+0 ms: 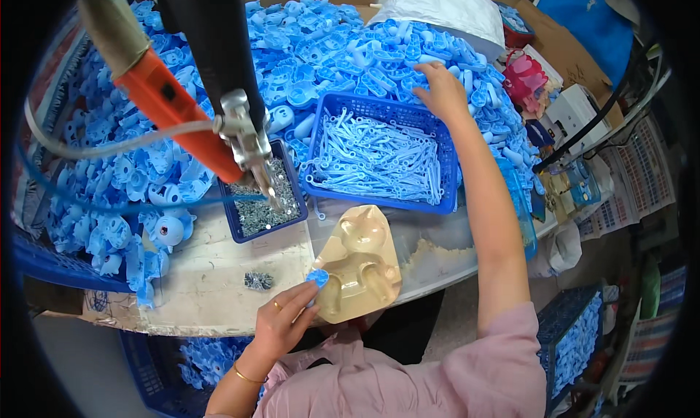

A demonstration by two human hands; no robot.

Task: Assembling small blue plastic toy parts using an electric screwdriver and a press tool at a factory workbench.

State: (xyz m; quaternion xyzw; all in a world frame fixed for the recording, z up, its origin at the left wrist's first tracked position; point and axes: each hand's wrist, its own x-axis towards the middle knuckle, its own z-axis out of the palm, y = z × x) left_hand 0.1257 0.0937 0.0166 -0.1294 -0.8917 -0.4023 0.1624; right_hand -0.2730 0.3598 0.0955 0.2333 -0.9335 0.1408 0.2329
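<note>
My left hand (283, 317) pinches a small light-blue plastic part (318, 277) at the left edge of a tan moulded fixture (364, 234). The fixture has a hollowed shape and stands at the table's front edge. My right arm stretches across to the pile of blue plastic parts (379, 57). There my right hand (443, 91) has thumb and fingers apart, over or touching the pieces behind a blue basket (379, 201). Thin light-blue plastic rods with ringed ends (375, 155) fill that basket. I see nothing gripped in the right hand.
An orange and black powered screwdriver (164, 101) with a metal head hangs over a dark blue tray of screws (271, 232). A small heap of screws (258, 280) lies on the table (204, 272). Blue moulded shells (117, 170) cover the left. A white sack (441, 13) stands behind.
</note>
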